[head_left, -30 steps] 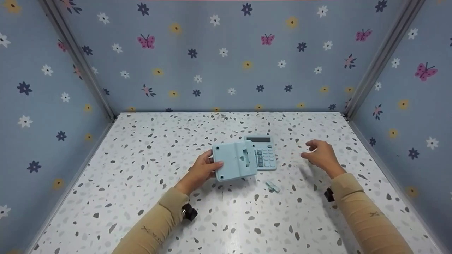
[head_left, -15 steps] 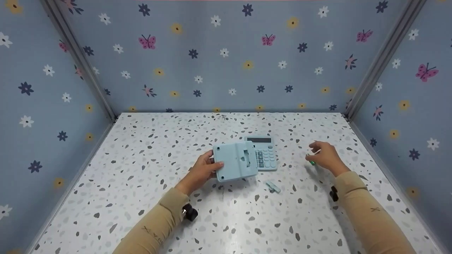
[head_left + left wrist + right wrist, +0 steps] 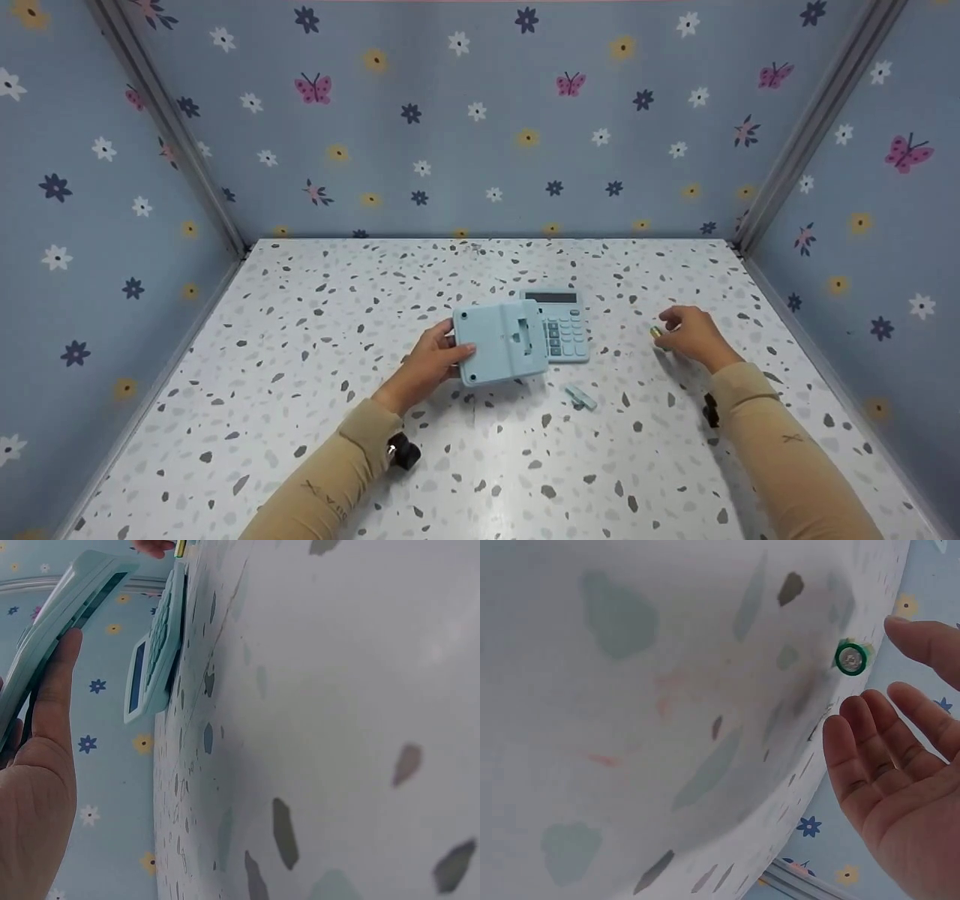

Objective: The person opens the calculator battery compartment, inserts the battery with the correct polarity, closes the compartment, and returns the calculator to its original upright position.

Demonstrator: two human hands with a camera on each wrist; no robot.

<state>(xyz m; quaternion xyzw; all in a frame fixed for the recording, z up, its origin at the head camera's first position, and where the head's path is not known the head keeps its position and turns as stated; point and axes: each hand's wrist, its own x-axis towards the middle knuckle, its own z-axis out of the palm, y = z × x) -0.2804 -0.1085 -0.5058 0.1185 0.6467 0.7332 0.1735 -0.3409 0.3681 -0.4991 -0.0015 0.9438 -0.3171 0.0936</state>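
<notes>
My left hand (image 3: 427,364) grips a light-blue calculator (image 3: 487,349) by its left edge, thumb on the back. The calculator is tilted above the table, its back toward me, with an uncovered battery slot (image 3: 523,337). A second light-blue calculator (image 3: 566,334) lies face up behind it, partly hidden. To the right, my right hand (image 3: 694,336) hovers low over the table around a small green and gold battery (image 3: 656,334). In the right wrist view, the fingers and thumb are spread apart from the battery (image 3: 851,658), whose round end faces the camera.
A small light-blue cover piece (image 3: 580,397) lies on the speckled white table (image 3: 480,465), in front of the calculators. Flower-patterned panels (image 3: 480,135) stand along the back and both sides of the table.
My right hand has shifted slightly right. The battery, not visible a second ago, now shows at the fingertips, having turned. The left hand and its calculator have stayed nearly still.
</notes>
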